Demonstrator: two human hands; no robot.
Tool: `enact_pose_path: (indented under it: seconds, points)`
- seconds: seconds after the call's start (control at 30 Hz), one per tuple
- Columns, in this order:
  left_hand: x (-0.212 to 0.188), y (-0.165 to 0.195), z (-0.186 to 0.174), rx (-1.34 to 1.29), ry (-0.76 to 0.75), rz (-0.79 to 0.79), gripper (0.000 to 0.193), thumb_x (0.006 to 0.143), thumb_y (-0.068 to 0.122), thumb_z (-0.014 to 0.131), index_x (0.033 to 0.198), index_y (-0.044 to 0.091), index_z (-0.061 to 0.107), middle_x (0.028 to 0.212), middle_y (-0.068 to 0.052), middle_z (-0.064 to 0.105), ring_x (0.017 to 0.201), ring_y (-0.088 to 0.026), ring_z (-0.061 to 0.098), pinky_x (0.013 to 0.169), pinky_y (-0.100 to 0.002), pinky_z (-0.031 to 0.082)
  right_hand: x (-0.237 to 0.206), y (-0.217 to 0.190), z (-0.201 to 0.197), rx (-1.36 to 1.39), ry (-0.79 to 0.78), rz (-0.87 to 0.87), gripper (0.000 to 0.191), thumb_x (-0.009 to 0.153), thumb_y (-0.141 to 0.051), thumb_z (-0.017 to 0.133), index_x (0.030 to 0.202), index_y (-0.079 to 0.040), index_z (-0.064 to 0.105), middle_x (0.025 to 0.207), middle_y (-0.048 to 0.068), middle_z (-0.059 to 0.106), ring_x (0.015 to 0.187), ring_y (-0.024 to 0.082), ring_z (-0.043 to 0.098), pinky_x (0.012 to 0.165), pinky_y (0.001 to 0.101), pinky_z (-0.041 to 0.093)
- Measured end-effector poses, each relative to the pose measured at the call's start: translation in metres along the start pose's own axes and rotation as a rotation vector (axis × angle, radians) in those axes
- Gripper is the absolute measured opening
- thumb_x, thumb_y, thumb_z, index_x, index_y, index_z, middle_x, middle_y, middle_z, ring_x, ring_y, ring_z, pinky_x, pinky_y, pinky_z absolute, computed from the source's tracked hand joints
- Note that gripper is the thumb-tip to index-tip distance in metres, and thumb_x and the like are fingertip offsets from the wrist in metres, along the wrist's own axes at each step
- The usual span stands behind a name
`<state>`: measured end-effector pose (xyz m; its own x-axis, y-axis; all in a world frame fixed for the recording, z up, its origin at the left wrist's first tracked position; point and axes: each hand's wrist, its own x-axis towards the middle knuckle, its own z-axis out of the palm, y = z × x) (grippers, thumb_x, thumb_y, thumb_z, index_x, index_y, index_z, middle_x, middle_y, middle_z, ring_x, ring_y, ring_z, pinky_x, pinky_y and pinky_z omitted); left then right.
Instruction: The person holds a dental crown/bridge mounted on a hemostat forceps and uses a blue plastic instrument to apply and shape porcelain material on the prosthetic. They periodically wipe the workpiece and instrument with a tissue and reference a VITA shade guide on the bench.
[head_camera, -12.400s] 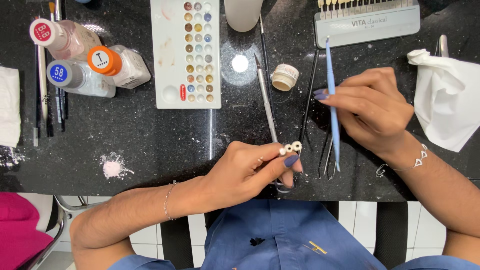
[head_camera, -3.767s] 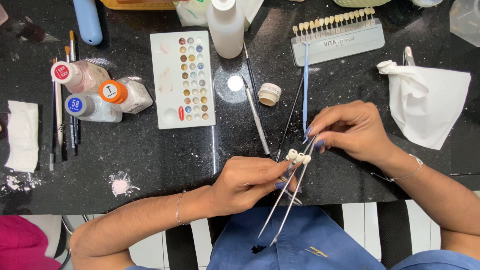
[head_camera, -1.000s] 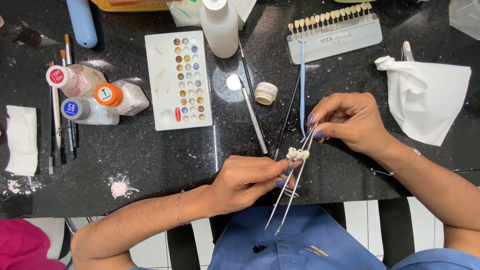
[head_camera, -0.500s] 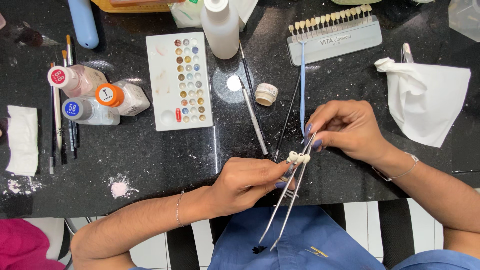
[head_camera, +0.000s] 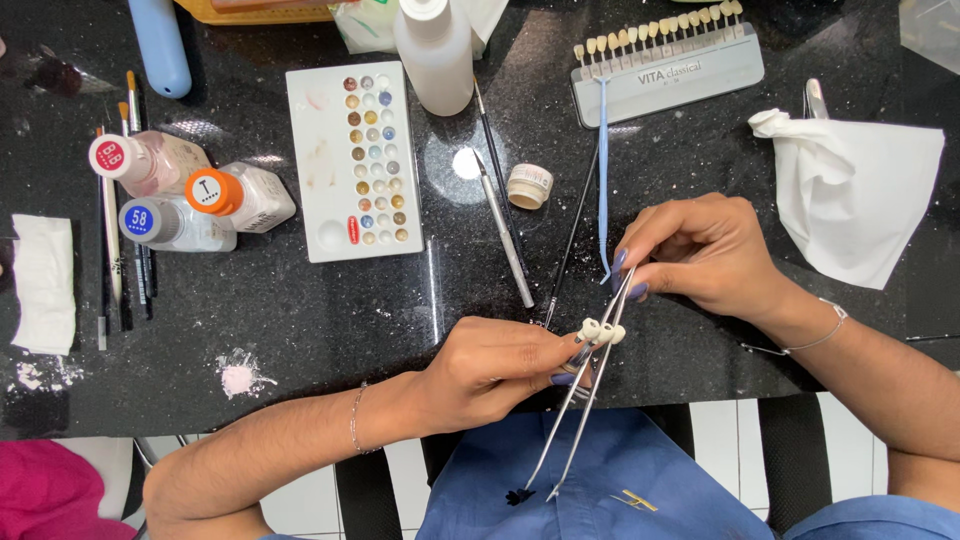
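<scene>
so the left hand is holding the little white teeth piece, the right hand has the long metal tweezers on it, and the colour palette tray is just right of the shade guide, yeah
Not quite: the head view shows the palette tray to the left of the shade guide, not right of it. The rest stands: the left hand holds the white teeth piece, and the right hand has the long metal tweezers on it.

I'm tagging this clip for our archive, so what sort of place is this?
Most likely a dental laboratory bench. A tooth shade guide lies on the black counter, beside a stain palette, and the left hand holds small tooth-shaped crowns.
</scene>
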<state>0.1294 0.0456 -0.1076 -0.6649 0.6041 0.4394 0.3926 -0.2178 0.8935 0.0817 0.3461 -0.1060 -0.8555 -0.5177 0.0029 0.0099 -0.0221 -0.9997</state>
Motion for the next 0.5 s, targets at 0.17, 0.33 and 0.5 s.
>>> enact_pose_path:
  seconds: [0.17,0.33,0.5]
  points:
    - [-0.002,0.000,-0.001,-0.033,0.012,0.013,0.036,0.090,-0.009,0.073,0.125,0.000,0.067,0.106,-0.014,0.076,0.091,-0.026,0.079,0.077,-0.034,0.064,0.004,0.002,0.001,0.092,0.047,0.079,0.016,0.084,0.001,0.080,0.099,0.002,0.072,0.100,0.015,0.074,0.083,0.015,0.074,0.070,0.0254,0.063]
    - [-0.003,0.002,-0.004,-0.001,0.000,0.017,0.040,0.088,-0.010,0.074,0.126,-0.002,0.068,0.103,-0.016,0.075,0.089,-0.027,0.078,0.076,-0.035,0.063,-0.002,-0.003,0.019,0.066,-0.097,-0.006,0.016,0.083,0.002,0.081,0.097,0.002,0.073,0.099,0.016,0.075,0.088,0.016,0.075,0.075,0.0261,0.063]
    - [-0.004,0.001,-0.002,0.011,0.019,0.035,0.036,0.088,-0.009,0.074,0.123,-0.002,0.068,0.106,-0.017,0.075,0.093,-0.029,0.078,0.078,-0.036,0.064,0.000,0.001,0.010,0.013,-0.038,0.019,0.016,0.083,0.003,0.080,0.096,0.001,0.072,0.099,0.015,0.075,0.085,0.015,0.075,0.072,0.0257,0.064]
